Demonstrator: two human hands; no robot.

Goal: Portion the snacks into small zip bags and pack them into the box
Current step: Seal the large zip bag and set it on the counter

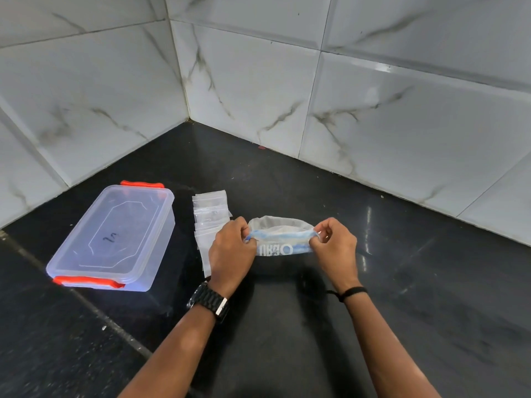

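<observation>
Both hands pinch the packet (280,242) ends, left hand (231,248), right hand (334,248); it runs crosswise between them, bags (211,214) just left.

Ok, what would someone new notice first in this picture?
Probably the two hands, left and right, pinching the ends of a blue-and-white snack packet at centre. Left of them lie small clear zip bags, then a lidded plastic box with orange clips.

Box (115,237) blocks left; zip bags (211,214) beside; countertop (402,268) right open.
</observation>
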